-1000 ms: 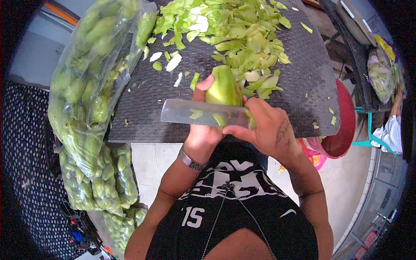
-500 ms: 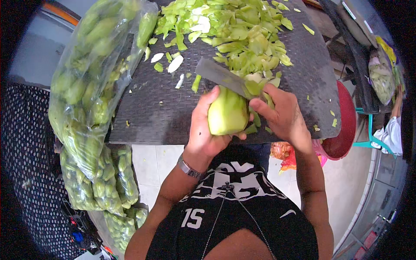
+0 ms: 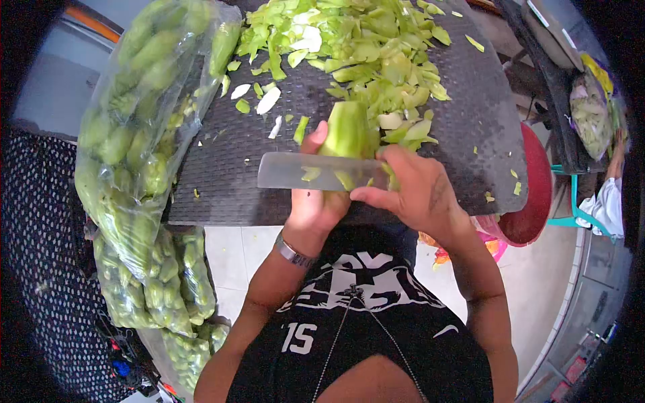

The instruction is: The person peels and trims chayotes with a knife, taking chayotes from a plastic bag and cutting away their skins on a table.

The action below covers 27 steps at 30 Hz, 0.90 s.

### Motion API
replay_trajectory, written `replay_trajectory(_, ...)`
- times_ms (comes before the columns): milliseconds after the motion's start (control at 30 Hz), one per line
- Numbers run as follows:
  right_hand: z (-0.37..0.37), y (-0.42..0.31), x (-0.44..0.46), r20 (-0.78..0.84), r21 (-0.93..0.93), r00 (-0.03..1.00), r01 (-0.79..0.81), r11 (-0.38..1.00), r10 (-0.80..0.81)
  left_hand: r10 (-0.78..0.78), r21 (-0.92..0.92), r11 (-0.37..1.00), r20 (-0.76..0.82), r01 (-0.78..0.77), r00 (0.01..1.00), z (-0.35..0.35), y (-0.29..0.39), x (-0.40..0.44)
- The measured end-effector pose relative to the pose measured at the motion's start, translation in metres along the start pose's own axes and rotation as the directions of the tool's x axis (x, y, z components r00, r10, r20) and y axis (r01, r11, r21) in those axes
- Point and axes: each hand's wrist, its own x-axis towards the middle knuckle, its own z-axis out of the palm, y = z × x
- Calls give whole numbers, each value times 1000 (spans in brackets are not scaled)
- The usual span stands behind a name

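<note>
In the head view, the green vegetable [image 3: 348,131] is held up over the table [image 3: 215,178], near the edge closest to the person. The left hand [image 3: 319,209] is closed around it, with the thumb along its side. The right hand [image 3: 422,189] grips the knife [image 3: 287,171] at its handle end, and the wide blade lies across the lower part of the vegetable, with bits of peel [image 3: 311,174] sticking to it. The step in hand seems to be the paring of the skin, for the vegetable shows flat, pale faces. I judge that the next stroke calls for a firm left hold, a low blade angle and fingers kept away from the edge.

On the far part of the table there is a heap of peelings [image 3: 383,57], cut off by the upper border. On the table's left side lies a plastic bag [image 3: 134,127] of similar vegetables, also cut off. The blade hides the vegetable's lower end; most left fingers are hidden too. Whether the cutting edge touches the skin, I cannot tell.
</note>
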Motion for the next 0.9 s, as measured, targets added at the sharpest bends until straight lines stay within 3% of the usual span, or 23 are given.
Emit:
replay_trajectory(33, -2, -2, 0, 24, -47, 1000, -15, 999, 16, 9, -7, 1000, -18, -10, 1000, 0, -2, 0)
replay_trajectory(100, -3, 2, 4, 1, -79, 997, -74, 994, 75, -186, -178, 970, -124, 163, 975, -20, -5, 18)
replay_trajectory(167, -4, 18, 12, -82, -39, 983, -165, 986, 162, -265, -241, 924, 159, 298, 951, -33, -3, 10)
replay_trajectory(200, -11, 32, 19, -79, 18, 967, -242, 970, 242, -290, -27, 956, 58, 291, 955, -13, 5, 3)
replay_trajectory(233, -20, 39, 25, -66, 74, 944, -317, 945, 322, -299, -27, 953, 55, 301, 953, -7, 7, 1)
replay_trajectory(367, -32, 27, 20, -2, 127, 929, -366, 922, 369, -316, -67, 945, 53, 319, 947, -14, 6, 6)
replay_trajectory(433, -23, 12, 10, 42, 59, 991, -126, 990, 124, -298, -130, 947, -7, 294, 955, -20, 2, 12)
replay_trajectory(467, -15, 7, 4, 26, 31, 999, 28, 999, -29, -238, -195, 957, -119, 213, 964, -13, -4, 17)
replay_trajectory(567, -9, -7, 1, 11, 12, 1000, 1, 1000, -1, -209, -16, 978, -12, 209, 978, -10, 2, 13)
replay_trajectory(600, -9, -9, 1, -5, 14, 1000, 14, 1000, -14, -188, 13, 982, -55, 189, 981, -8, 2, 12)
replay_trajectory(700, -18, 3, 9, 3, -52, 999, -35, 998, 35, -113, -210, 972, -27, 105, 993, -30, -7, 0)
replay_trajectory(733, -20, 17, 15, -10, -127, 997, -83, 988, 83, -247, -151, 956, 54, 252, 968, -28, 2, 7)
replay_trajectory(767, -23, 34, 20, -28, -200, 991, -131, 971, 128, -261, -105, 958, 63, 267, 963, -22, 7, 4)
replay_trajectory(833, -42, 58, 24, -55, -107, 928, -373, 922, 369, -286, -12, 958, 80, 288, 955, -9, 18, -4)
replay_trajectory(900, -44, 62, 21, -66, 29, 909, -411, 911, 412, -305, -26, 952, 38, 307, 951, -7, 21, -2)
